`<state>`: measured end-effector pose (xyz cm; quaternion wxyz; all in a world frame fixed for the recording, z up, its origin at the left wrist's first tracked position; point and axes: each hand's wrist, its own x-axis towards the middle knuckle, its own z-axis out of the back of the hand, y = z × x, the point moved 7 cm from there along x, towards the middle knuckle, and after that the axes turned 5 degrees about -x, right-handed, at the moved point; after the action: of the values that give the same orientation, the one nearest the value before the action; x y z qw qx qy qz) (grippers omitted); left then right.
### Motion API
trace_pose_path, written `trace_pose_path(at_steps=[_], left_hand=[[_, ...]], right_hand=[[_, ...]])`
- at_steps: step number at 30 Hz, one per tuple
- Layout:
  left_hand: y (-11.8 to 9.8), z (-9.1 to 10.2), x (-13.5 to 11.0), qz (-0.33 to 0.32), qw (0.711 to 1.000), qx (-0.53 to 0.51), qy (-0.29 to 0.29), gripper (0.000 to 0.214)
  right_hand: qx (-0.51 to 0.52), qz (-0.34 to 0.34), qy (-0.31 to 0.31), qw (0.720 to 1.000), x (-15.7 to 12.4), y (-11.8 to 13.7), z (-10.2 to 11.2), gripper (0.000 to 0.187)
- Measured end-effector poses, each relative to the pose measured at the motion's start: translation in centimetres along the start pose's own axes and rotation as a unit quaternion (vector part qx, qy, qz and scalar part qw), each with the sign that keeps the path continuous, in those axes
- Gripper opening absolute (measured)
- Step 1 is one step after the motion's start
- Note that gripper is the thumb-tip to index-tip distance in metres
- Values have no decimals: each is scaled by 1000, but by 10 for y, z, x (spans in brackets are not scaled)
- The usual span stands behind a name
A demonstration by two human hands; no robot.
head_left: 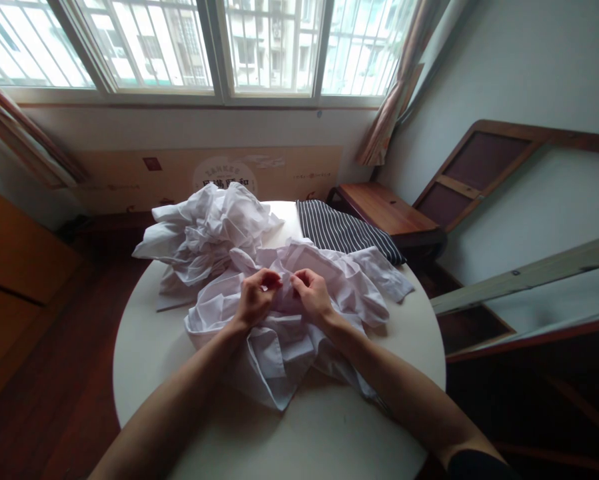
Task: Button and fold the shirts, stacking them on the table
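A crumpled white shirt [339, 280] lies spread over the middle of the round white table, with one sleeve stretched out to the right. My left hand [259, 293] is closed in a pinch on a small bit of the shirt's fabric. Just to its right, my right hand [310, 291] pinches the same area, thumb against forefinger. Only a narrow gap separates the fingertips, and the detail between them is too small to make out. Behind and left of the hands rises a heap of white cloth [214, 227].
The round white table [144, 347] carries a folded black-and-white striped cloth [344, 227] at its back right. Beyond that stands a wooden chair [389, 210]. A cardboard panel [289, 170] leans below the barred window [274, 47]. Cabinets [9, 287] stand at the left.
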<state>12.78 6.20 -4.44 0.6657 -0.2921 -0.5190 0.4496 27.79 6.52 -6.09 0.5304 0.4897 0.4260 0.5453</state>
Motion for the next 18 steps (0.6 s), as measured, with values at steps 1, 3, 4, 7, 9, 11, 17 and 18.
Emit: trace_pose_path(at_steps=[1,3,4,7,9,11,17,18], left_hand=[[2,7,3,0,1000,18,-20,6],[2,23,8,-4,996,69,-63,5],[-2,31,10,-14,991,101,-82,6],[-26,43,10,-83,975,184,-89,11],[-43,34,5,-129,971,201,-17,17],[-51,15,-7,-149,963,195,111,22],[-53,-7,-44,-124,903,93,400,14],[-53,-2,-44,-112,900,101,410,15]], right_hand=[[24,-20,-12,999,2,-3,3,25],[74,-57,-29,995,5,-7,8,26],[93,-68,-34,993,7,-8,11,27],[114,-56,-56,990,14,-2,22,27],[118,-39,-63,990,18,2,28,25],[116,-27,-60,991,22,3,32,24],[67,-54,-83,993,29,-8,47,26],[62,-62,-82,993,29,-9,48,27]])
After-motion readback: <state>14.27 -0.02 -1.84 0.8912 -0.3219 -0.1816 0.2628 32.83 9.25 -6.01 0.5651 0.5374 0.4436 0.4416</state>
